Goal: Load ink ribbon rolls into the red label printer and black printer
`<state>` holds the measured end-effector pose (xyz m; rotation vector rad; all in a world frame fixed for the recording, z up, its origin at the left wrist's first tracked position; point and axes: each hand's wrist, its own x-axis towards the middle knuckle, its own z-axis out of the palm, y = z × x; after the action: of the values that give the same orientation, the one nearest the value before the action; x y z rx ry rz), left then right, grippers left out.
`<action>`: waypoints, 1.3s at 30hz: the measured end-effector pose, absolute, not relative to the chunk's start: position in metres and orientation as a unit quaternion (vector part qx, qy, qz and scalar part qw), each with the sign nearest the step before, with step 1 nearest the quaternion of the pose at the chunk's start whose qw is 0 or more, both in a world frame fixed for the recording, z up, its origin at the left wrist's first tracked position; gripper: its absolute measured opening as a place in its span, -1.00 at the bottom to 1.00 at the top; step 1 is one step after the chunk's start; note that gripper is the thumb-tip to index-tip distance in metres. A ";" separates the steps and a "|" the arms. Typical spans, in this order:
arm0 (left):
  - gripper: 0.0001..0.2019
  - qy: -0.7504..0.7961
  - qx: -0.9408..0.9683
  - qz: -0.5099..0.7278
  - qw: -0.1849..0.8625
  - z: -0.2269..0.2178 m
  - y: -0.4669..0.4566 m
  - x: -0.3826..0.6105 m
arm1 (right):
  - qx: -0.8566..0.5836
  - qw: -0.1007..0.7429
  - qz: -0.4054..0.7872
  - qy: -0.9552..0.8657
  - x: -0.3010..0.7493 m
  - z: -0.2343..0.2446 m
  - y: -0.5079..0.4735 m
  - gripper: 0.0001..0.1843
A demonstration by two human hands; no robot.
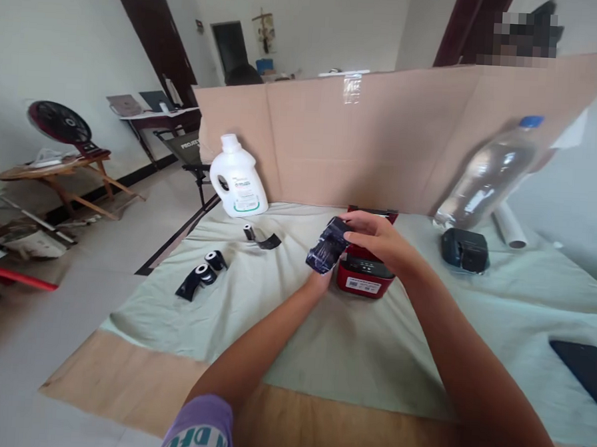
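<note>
Over the cloth, both my hands are at a black, shiny, crinkled bundle (328, 246) that looks wrapped in plastic film. My right hand (372, 235) has its thumb and fingers closed on the bundle's upper right edge. From below and behind, my left hand (322, 279) supports the bundle; most of its fingers are hidden. Just beyond is a red box-shaped device (362, 285) with a black top and a white label. A raised red part (386, 217) at its back is partly covered by my right hand.
Black rolls with white cores (203, 274) and a smaller roll with a loose strip (262, 239) lie left. A white jug (239, 180) stands behind them. At right are a black wrapped block (464, 251), a large clear bottle (491, 173), a white tube (510, 226) and a phone (583, 372). Cardboard (362, 147) stands behind.
</note>
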<state>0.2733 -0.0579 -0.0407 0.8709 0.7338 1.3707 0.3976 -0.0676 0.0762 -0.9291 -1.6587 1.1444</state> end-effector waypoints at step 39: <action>-0.73 0.395 0.865 0.305 0.043 -0.001 -0.078 0.253 | -0.580 0.122 0.164 -0.788 0.453 0.047 -0.036 -0.71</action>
<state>0.2533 -0.0775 -0.0011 2.6457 1.2094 0.9335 0.4535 -0.0357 0.0473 -1.6925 -2.3009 0.4798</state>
